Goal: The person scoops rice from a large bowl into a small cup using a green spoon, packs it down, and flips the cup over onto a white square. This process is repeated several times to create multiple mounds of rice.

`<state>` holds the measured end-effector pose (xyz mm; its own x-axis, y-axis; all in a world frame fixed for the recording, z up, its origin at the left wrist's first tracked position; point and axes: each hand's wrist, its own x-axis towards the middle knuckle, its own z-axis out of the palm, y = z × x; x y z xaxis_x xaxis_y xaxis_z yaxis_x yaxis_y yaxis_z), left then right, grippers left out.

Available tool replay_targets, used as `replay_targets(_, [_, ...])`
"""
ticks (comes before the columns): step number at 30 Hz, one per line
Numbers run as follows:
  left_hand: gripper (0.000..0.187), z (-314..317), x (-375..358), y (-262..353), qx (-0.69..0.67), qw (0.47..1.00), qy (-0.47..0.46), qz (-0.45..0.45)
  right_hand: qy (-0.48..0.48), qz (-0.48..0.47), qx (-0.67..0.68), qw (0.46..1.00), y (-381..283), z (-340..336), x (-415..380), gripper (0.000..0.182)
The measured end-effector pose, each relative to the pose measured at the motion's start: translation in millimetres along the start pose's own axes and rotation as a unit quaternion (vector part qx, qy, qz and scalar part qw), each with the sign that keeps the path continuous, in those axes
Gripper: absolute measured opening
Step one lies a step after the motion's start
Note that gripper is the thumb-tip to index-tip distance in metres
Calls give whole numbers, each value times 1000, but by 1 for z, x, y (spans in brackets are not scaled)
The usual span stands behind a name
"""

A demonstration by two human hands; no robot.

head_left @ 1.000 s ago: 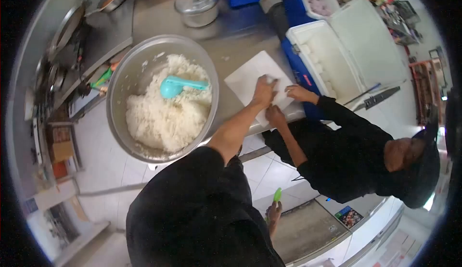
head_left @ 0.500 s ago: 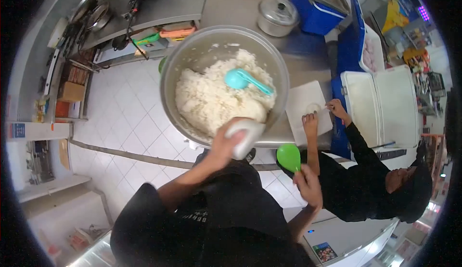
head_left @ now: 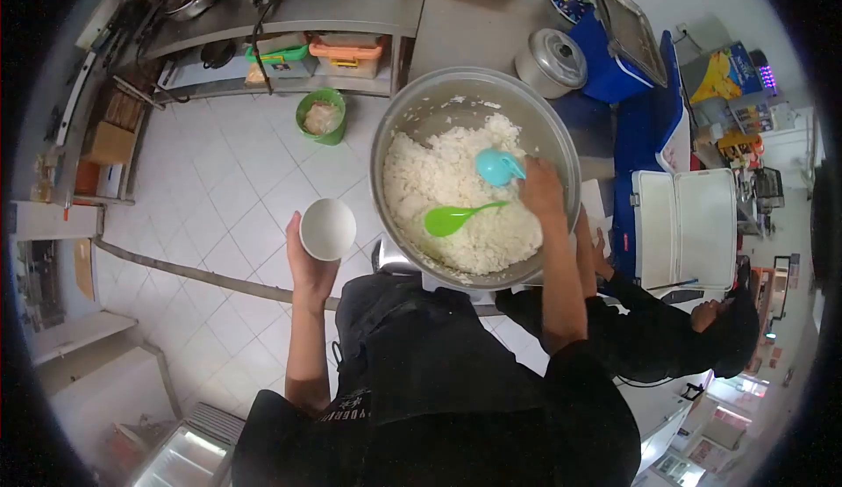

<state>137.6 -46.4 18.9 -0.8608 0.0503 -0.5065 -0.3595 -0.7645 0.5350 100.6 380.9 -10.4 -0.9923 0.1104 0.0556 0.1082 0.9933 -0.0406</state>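
Rice (head_left: 412, 171) lies in a large metal pot (head_left: 379, 149), under a green spoon (head_left: 449, 220). The left hand (head_left: 309, 268) grips a white bowl (head_left: 328, 229); the right hand (head_left: 542, 190) is at the turquoise scoop (head_left: 496, 168), its grip unclear.

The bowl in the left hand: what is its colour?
The bowl is white; head view shows it.

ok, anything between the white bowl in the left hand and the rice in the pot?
The pot's rim, on the side facing the white bowl; I can't tell whether the left hand holds the bowl above it. The green spoon lies on the rice but covers little.
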Motion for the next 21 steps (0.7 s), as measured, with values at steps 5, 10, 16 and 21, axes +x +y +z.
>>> replay_targets(5, [48,9,14,-4,-44,995,24,-87,-179,-25,29,983,26,19,40,45])
replay_targets(10, [51,19,17,-14,-50,992,50,-108,-270,-89,134,949,40,8,54,44])
replay_targets(16, [61,38,16,-45,-7,990,127,-58,-305,-171,122,929,-43,-31,92,41])
replay_targets(21, [63,24,10,-61,-89,982,139,-91,-240,-382,-6,893,-105,16,145,56])
